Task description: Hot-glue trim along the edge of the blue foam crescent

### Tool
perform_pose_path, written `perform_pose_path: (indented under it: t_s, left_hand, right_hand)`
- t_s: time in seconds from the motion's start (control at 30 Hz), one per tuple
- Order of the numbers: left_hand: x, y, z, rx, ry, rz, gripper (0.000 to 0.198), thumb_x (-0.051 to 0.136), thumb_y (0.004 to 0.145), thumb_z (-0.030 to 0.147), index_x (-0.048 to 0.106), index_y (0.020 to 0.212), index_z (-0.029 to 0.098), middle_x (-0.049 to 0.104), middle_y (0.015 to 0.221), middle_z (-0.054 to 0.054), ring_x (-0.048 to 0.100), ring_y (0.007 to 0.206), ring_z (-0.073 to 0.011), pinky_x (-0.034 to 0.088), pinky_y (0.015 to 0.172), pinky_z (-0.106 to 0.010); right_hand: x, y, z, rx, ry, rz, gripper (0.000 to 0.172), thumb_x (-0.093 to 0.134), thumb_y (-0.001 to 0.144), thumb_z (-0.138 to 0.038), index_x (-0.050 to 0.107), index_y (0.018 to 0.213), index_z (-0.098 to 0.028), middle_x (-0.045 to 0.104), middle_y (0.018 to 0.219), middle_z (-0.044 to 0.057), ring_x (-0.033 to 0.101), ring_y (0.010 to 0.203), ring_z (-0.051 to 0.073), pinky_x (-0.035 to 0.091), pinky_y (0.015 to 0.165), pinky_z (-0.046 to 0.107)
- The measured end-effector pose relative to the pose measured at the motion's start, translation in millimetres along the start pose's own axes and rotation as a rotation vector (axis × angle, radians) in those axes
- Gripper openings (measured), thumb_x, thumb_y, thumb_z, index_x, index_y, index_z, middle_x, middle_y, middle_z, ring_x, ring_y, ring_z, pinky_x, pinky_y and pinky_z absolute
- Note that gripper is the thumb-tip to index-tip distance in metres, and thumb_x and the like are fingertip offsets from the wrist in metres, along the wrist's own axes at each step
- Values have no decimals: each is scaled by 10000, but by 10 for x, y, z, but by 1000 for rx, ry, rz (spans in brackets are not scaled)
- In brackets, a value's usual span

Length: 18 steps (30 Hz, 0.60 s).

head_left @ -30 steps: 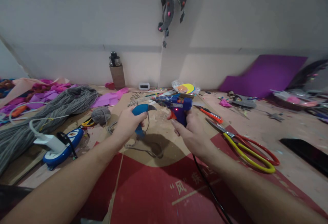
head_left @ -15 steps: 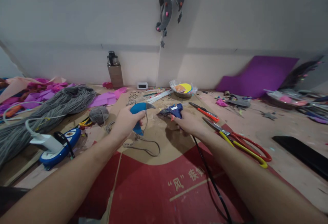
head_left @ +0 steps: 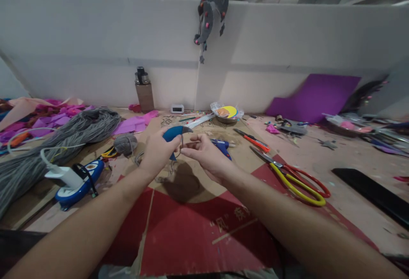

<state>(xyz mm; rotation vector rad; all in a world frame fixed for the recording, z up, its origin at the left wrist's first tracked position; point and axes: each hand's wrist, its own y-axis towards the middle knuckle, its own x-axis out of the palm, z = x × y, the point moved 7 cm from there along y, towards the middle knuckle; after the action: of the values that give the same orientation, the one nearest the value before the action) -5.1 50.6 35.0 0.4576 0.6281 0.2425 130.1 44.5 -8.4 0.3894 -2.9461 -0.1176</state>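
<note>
My left hand [head_left: 161, 149] is closed on a curved blue crescent piece [head_left: 173, 133] whose grey tip points right. A thin grey cord [head_left: 182, 142] passes over the crescent near that tip. My right hand [head_left: 204, 151] pinches at this cord, thumb and index finger close together just right of the crescent. Behind the right hand a blue glue gun [head_left: 223, 146] lies on the cardboard [head_left: 198, 194], partly hidden. More cord hangs below the left hand and casts a shadow there with the hands.
Large scissors [head_left: 294, 176] and a red cutter [head_left: 255, 140] lie right of my hands, with a black phone [head_left: 370, 194] farther right. Grey yarn [head_left: 79, 130], a yarn ball [head_left: 125, 143] and a blue power strip [head_left: 81, 185] are left. A bowl [head_left: 227, 119] stands behind.
My right hand has let go of the glue gun and moved left to the cord at the crescent. The loose cord loop on the cardboard is drawn up. The view has shifted slightly.
</note>
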Motion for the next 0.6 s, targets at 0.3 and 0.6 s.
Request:
perform_pose_path:
  t_s: [0.3,0.6]
  left_hand:
    - [63,23,-188,-149,-172,-71,199,608,732,365,592,766,170,581,517,18,555,479,-142,425,459,-231]
    - [320,-36,-311,-292,-415,-217,175,650,674,287,558,765,170,546,530,28,524,458,-115,427,432,-215]
  right_hand:
    - [-103,37,-124,-192,-354,97,220,612,773,-236,467,936,-208,444,704,-51,440,597,98,423,585,267]
    - [-47,-189,-547,-863,-1085,117,141,497,898,-188,608,812,-173,537,809,48,502,750,146,417,664,272]
